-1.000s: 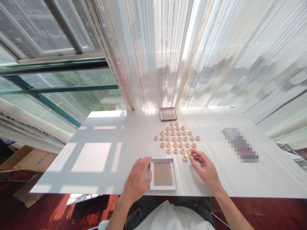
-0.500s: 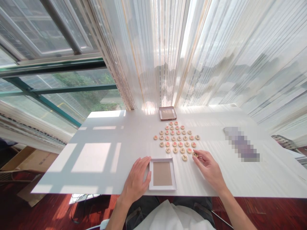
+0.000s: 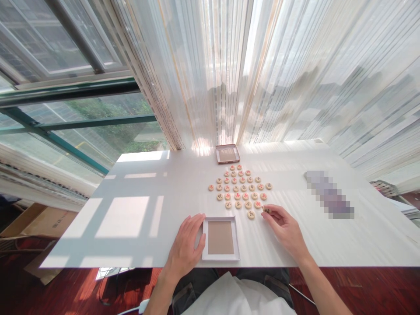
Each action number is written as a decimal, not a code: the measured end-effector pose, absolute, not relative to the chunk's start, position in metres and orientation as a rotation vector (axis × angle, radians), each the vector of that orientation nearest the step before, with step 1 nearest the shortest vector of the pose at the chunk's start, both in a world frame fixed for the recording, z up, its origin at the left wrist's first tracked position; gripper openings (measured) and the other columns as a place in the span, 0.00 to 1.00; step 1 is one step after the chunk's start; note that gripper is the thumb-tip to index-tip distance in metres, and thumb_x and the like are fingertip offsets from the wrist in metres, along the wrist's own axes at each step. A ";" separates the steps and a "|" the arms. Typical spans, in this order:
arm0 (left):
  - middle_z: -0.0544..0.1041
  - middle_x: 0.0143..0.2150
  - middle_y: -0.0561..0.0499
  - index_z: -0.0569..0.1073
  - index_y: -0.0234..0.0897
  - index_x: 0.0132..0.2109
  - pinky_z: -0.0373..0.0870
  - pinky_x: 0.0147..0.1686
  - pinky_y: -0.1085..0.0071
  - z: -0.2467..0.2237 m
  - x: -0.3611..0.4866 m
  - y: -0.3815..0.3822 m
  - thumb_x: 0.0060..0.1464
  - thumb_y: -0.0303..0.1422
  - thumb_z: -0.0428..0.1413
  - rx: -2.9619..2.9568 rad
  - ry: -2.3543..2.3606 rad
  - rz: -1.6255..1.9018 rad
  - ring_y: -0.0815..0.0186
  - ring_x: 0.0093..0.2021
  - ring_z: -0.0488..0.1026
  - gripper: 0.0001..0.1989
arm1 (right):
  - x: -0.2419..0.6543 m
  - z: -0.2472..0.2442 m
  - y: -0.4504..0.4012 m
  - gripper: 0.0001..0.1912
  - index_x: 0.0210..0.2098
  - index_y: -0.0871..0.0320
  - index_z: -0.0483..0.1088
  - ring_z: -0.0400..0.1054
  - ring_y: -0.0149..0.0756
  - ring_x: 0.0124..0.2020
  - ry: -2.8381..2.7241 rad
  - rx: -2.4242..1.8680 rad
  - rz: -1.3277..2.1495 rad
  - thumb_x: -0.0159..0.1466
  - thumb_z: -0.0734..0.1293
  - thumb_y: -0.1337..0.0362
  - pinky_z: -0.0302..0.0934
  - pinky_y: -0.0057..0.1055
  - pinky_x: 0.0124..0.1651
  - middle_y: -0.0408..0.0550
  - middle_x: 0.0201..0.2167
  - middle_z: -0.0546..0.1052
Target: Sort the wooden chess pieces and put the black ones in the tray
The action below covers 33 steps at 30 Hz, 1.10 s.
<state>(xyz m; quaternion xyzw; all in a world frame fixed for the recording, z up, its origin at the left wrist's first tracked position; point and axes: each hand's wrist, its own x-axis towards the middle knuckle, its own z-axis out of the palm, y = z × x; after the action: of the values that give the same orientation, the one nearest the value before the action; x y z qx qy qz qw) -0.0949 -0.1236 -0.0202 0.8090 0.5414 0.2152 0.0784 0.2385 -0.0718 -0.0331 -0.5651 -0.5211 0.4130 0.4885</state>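
Note:
With thumb and fingertips my right hand [image 3: 282,227] pinches a round wooden Chinese chess piece [image 3: 267,211] with a black character, low over the table or touching it; I cannot tell which. Just left of it lies a black-marked chess piece [image 3: 251,215]. Several more pieces with red or black characters, among them a red-marked chess piece [image 3: 236,197], form rows beyond it. My left hand [image 3: 187,239] lies with fingers stretched out along the left side of a shallow white box tray [image 3: 237,251]. Its thumb and fingertips touch the tray's edge.
Behind the rows stands a brown-edged box lid [image 3: 228,162], its hollow side up. A pixelated flat object [image 3: 328,194] lies to the right on the white table [image 3: 157,249]. Sheer curtains [image 3: 210,74] hang at the far edge, and a cardboard box [image 3: 52,223] is at the left.
The view has shifted slightly. My right hand keeps the chess piece pinched in nearly the same spot, and its face looks a little tilted. My left hand stays beside the tray.

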 end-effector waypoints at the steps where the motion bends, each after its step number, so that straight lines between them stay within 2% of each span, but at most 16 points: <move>1: 0.66 0.66 0.45 0.56 0.41 0.68 0.58 0.68 0.50 -0.021 -0.094 -0.123 0.64 0.29 0.47 2.424 1.625 0.644 0.58 0.66 0.62 0.27 | 0.239 -0.034 -0.071 0.17 0.45 0.55 0.73 0.75 0.43 0.46 -1.263 -1.363 1.004 0.61 0.72 0.54 0.69 0.41 0.55 0.51 0.45 0.79; 12: 0.66 0.66 0.44 0.55 0.38 0.68 0.49 0.70 0.48 -0.018 -0.078 -0.122 0.65 0.28 0.45 2.427 1.633 0.599 0.59 0.67 0.60 0.25 | 0.243 -0.048 -0.067 0.14 0.46 0.54 0.71 0.74 0.40 0.46 -1.257 -1.228 1.022 0.62 0.72 0.57 0.69 0.40 0.56 0.50 0.44 0.77; 25: 0.67 0.65 0.44 0.56 0.39 0.67 0.48 0.70 0.47 -0.020 -0.063 -0.122 0.64 0.28 0.46 2.392 1.667 0.636 0.58 0.66 0.61 0.25 | 0.244 -0.041 -0.068 0.20 0.51 0.55 0.72 0.76 0.43 0.45 -1.249 -1.312 1.042 0.62 0.72 0.54 0.70 0.44 0.55 0.54 0.51 0.77; 33: 0.68 0.64 0.45 0.58 0.40 0.66 0.50 0.70 0.48 -0.019 -0.064 -0.121 0.64 0.29 0.46 2.398 1.663 0.645 0.58 0.65 0.62 0.24 | 0.242 -0.039 -0.068 0.24 0.51 0.55 0.72 0.77 0.43 0.43 -1.208 -1.318 1.072 0.59 0.74 0.52 0.73 0.42 0.51 0.54 0.47 0.79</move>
<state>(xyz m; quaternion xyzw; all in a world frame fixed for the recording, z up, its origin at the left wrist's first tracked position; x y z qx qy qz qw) -0.0643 -0.1210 -0.0189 0.7999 0.5550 0.2151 0.0764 0.2422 -0.0682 -0.0388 -0.5461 -0.5005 0.4441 0.5041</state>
